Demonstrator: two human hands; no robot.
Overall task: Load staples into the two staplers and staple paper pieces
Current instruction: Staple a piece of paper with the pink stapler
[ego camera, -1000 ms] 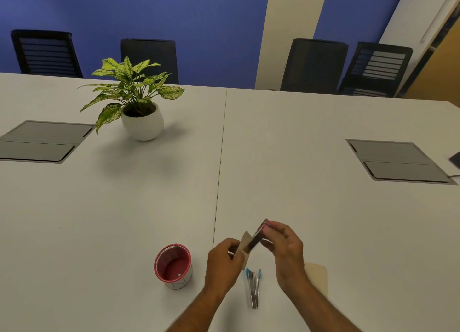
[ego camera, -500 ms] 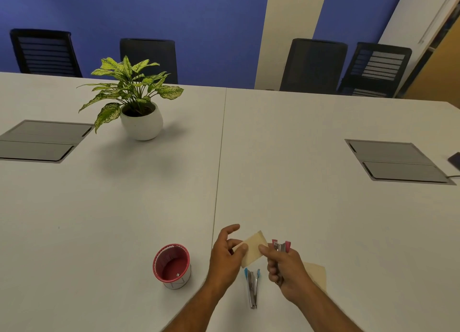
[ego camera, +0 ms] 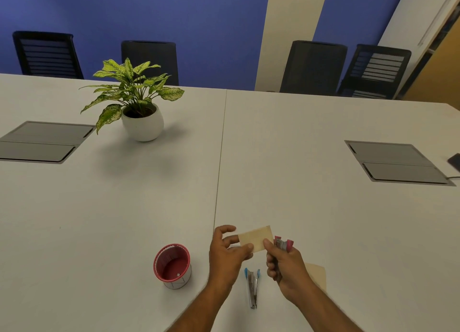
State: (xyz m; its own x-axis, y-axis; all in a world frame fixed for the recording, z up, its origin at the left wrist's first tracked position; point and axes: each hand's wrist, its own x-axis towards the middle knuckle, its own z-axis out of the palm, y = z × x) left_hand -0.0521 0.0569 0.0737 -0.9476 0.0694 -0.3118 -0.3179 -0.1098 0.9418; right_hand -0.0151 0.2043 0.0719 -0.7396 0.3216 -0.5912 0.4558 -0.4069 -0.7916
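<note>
Both hands pinch the paper piece (ego camera: 255,238) above the worktop (ego camera: 323,207); the right hand (ego camera: 286,267) also grips the pink stapler (ego camera: 283,245). Blue stapler (ego camera: 252,288) lies unused at six o'clock, left hand (ego camera: 227,256) beside it; stapling probably remains.

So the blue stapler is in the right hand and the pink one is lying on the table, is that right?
No, it is the other way round. In the head view the right hand grips the pink stapler, while the blue stapler lies on the table between the two forearms.
</note>
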